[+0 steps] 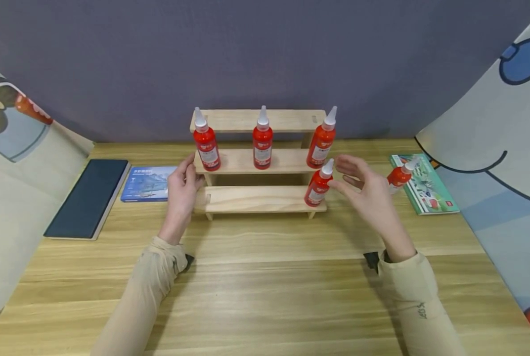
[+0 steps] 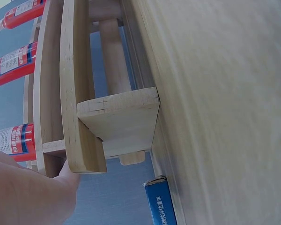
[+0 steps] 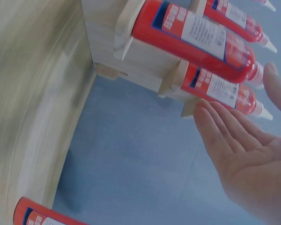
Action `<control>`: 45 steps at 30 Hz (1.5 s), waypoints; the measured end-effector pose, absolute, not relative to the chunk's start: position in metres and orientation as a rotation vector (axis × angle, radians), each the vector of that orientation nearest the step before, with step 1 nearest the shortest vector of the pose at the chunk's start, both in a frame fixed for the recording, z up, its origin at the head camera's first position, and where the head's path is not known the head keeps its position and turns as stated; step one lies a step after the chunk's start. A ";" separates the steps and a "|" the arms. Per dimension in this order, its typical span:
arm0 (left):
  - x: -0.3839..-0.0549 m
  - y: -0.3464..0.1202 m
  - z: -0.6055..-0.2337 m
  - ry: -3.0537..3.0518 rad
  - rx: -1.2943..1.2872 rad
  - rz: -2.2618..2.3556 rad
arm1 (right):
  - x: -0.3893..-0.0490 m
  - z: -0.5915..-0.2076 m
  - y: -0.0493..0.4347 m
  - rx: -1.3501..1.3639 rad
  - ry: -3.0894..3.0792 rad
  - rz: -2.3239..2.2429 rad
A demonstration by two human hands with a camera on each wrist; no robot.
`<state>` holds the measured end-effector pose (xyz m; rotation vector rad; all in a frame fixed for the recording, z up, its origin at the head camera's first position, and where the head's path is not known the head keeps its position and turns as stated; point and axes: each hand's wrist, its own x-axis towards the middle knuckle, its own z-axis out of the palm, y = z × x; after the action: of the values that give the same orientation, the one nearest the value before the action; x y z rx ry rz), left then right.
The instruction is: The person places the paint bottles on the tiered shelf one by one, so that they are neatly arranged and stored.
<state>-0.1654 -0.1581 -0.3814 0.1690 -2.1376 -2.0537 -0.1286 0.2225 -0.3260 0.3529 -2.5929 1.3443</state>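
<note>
A three-step wooden stand [image 1: 247,199] stands at the back of the table. Three red bottles with white pointed caps rest on its middle step: a left bottle [image 1: 208,148], a centre bottle [image 1: 262,148] and a right bottle [image 1: 322,144]. Another red bottle [image 1: 317,190] is upright at the right end of the lowest step. Beside it my right hand [image 1: 369,190] has its fingers extended, the thumb right at the cap in the right wrist view. My left hand [image 1: 182,190] grips the stand's left end, by the middle step [image 2: 47,93]; part of its fingers is hidden.
One more red bottle [image 1: 398,179] stands on the table to the right, by a green book [image 1: 429,190]. On the left lie a dark notebook [image 1: 87,198] and a blue box [image 1: 145,184]. A grey-blue panel [image 1: 256,54] rises behind the stand.
</note>
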 end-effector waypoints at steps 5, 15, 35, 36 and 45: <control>-0.166 -0.158 -0.382 -2.135 0.163 -2.060 | -0.129 -0.325 0.231 0.314 -2.564 1.336; -0.168 -0.157 -0.383 -2.133 0.151 -2.061 | -0.127 -0.318 0.252 0.156 -2.521 1.215; -0.166 -0.160 -0.382 -2.145 0.158 -2.061 | -0.124 -0.313 0.292 -0.045 -2.458 1.055; -0.166 -0.159 -0.382 -2.143 0.158 -2.062 | -0.125 -0.314 0.293 -0.055 -2.451 1.044; -0.167 -0.159 -0.383 -2.120 0.151 -2.070 | -0.128 -0.323 0.306 -0.100 -2.441 1.022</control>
<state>-0.1667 -0.1591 -0.3827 0.1509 -2.1196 -2.0701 -0.1275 0.3062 -0.3229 -0.0996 -2.4414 1.0219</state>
